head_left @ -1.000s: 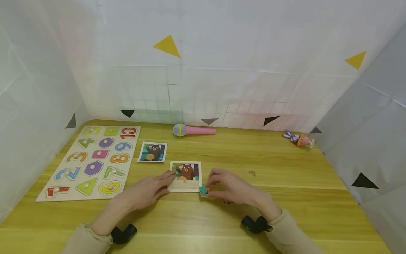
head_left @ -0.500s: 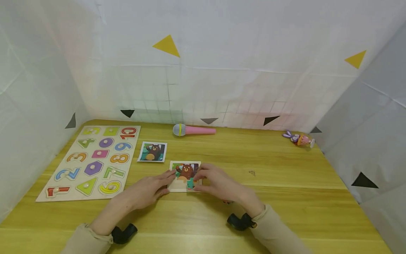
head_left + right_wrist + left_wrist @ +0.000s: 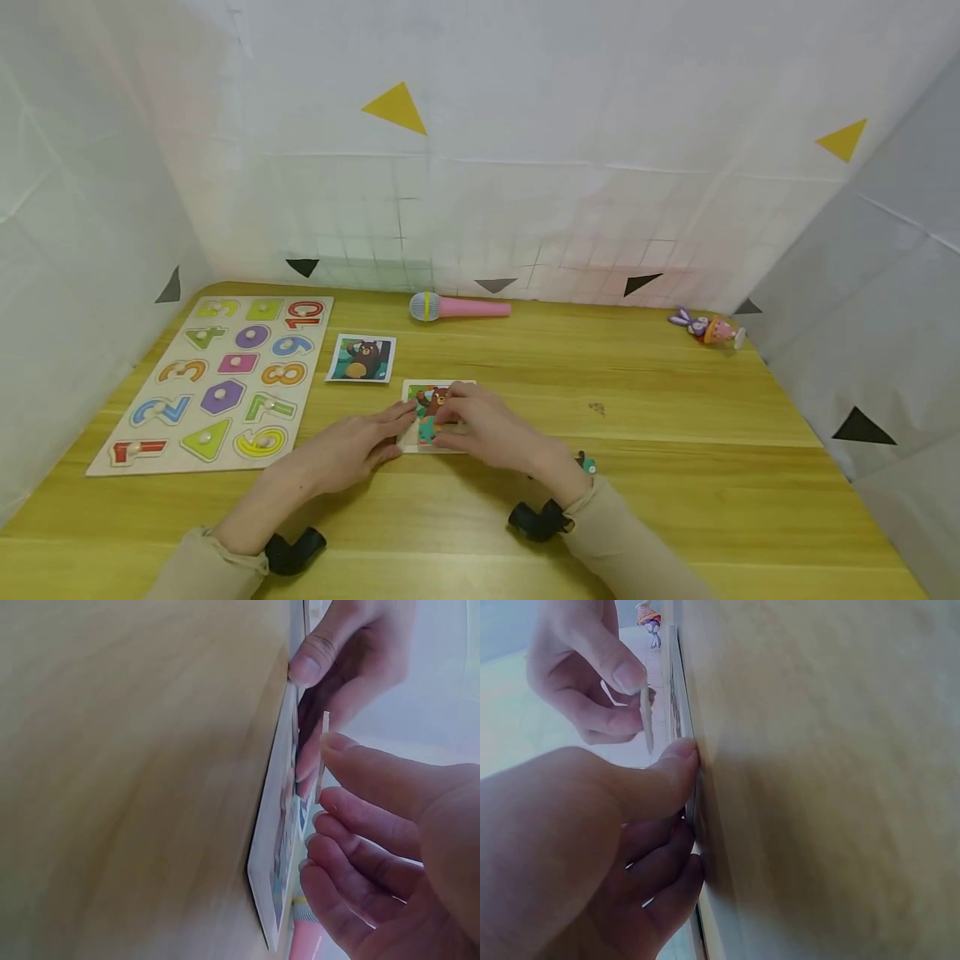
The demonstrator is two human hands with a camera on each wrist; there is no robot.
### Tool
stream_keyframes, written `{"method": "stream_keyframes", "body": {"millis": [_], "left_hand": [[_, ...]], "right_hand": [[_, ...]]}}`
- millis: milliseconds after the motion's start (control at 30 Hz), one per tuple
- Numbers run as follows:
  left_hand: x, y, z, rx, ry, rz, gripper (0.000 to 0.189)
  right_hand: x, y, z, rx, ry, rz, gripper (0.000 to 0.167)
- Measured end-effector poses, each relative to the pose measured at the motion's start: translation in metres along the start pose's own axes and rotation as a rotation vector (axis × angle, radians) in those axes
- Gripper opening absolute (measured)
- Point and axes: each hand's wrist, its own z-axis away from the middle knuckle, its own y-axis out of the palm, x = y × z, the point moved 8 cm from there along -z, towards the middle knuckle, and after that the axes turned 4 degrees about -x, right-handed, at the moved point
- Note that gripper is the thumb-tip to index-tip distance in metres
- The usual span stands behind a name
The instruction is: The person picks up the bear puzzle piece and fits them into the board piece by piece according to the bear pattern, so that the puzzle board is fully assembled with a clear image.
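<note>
A square bear jigsaw in a pale wooden tray [image 3: 262, 859] lies on the table. My left hand [image 3: 352, 454] rests at its left side, with fingertips on the rim and the thumb at the near corner. Between thumb and fingers, my right hand [image 3: 483, 425] pinches a teal puzzle piece [image 3: 426, 430]. This piece is over the tray's lower left part; both wrist views show it edge-on, above the tray's surface. The right hand covers much of the picture's right side. Another loose puzzle piece [image 3: 588, 465] shows on the table beyond the right wrist, partly hidden by it.
A card [image 3: 360, 359] with the same bear picture lies behind the left hand. Left of it is a number-and-shape peg board [image 3: 180, 412]. A pink toy microphone [image 3: 472, 308] lies at the back, and a small rabbit figure [image 3: 708, 329] at the back right.
From the tray's right side, my right hand has carried the teal piece leftward over its lower left part. A loose puzzle piece has come into sight past the right wrist. The left hand stays put.
</note>
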Motion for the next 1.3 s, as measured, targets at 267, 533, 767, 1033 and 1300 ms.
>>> {"method": "stream_keyframes", "body": {"millis": [267,533,767,1033,1300], "left_hand": [[-0.001,-0.003,-0.003,-0.019,0.044,0.031,0.052],[0.004,-0.006,-0.005,-0.043,0.050,0.061,0.053],[0.005,-0.006,-0.005,-0.054,0.070,0.061,0.048],[0.000,-0.006,-0.005,-0.058,0.140,0.011,0.039],[-0.005,-0.005,-0.004,-0.067,0.185,-0.039,0.040]], "right_hand": [[-0.001,0.012,-0.009,0.015,0.015,0.039,0.017],[-0.004,0.016,-0.013,-0.024,0.037,0.041,0.015],[-0.003,0.017,-0.014,-0.068,0.013,0.006,0.017],[-0.011,0.014,-0.014,-0.083,0.024,-0.046,0.009],[-0.014,0.010,-0.013,-0.081,0.027,-0.024,0.007]]}}
